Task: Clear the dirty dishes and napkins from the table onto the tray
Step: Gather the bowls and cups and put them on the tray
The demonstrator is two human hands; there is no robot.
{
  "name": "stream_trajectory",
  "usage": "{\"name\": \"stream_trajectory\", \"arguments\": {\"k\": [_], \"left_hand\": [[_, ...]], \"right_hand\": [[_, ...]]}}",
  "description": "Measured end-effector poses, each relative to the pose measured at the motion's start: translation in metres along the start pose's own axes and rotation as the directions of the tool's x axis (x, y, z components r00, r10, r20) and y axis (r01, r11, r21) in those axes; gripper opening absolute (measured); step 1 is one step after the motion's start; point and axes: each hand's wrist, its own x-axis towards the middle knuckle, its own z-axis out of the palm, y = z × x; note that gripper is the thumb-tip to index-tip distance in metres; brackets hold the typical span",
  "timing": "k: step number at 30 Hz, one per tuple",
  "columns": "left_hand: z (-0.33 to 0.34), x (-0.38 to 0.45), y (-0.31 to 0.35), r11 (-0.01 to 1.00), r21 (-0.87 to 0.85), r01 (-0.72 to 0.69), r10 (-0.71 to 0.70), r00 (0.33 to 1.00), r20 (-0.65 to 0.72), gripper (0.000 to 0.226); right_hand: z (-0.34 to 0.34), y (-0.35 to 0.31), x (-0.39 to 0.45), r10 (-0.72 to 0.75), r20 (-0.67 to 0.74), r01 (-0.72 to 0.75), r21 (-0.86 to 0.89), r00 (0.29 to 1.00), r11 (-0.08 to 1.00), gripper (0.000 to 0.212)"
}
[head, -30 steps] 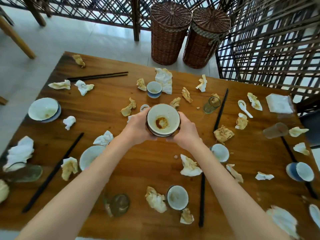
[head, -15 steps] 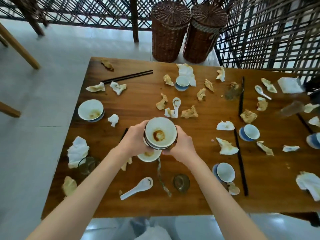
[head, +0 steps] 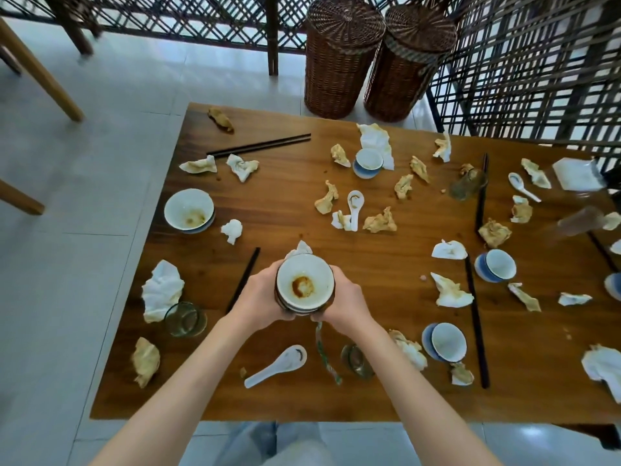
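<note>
— What is being shown at the wooden tabletop (head: 386, 264)?

— A stack of stained bowls (head: 304, 286) is being clasped from both sides, the left hand (head: 257, 299) and right hand (head: 346, 302) each closed in a firm grip on it, and is being carried back toward the near edge, farther from the wicker baskets (head: 342, 55) than a second ago.

— And the tray?

— It is not being seen. Crumpled napkins (head: 161, 290), spoons (head: 279, 364) and chopsticks (head: 258, 148) are being left scattered; much clearing is judged to remain.
</note>
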Motion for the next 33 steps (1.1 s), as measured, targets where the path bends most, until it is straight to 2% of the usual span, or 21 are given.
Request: {"name": "stream_trajectory", "arguments": {"k": [7,12,16,21,33], "left_hand": [[0.003,-0.004,-0.002,0.998,-0.035,0.045,-0.045,0.999,-0.014,0.098],[0.007,-0.006,-0.007,0.993,-0.076,0.092,-0.092,0.996,0.012,0.103],[0.013,-0.006,-0.011,0.989,-0.08,0.128,-0.128,0.992,0.006,0.101],[0.02,-0.005,-0.009,0.989,-0.086,0.125,-0.13,0.989,-0.066,0.096],[-0.001,0.003,0.005,0.987,-0.093,0.129,-0.137,0.987,-0.088,0.091]], "right_hand": [[0.0,0.007,0.007,-0.007,0.081,0.007,0.008,0.997,1.0,0.09],[-0.005,0.011,0.015,-0.021,0.149,0.02,0.011,0.989,1.0,0.101],[-0.003,0.014,0.023,-0.016,0.183,0.016,0.003,0.983,1.0,0.097],[0.001,0.018,0.028,-0.027,0.19,0.024,0.019,0.981,1.0,0.097],[-0.017,-0.001,0.04,-0.126,0.168,0.134,-0.037,0.978,0.99,0.099]]}}
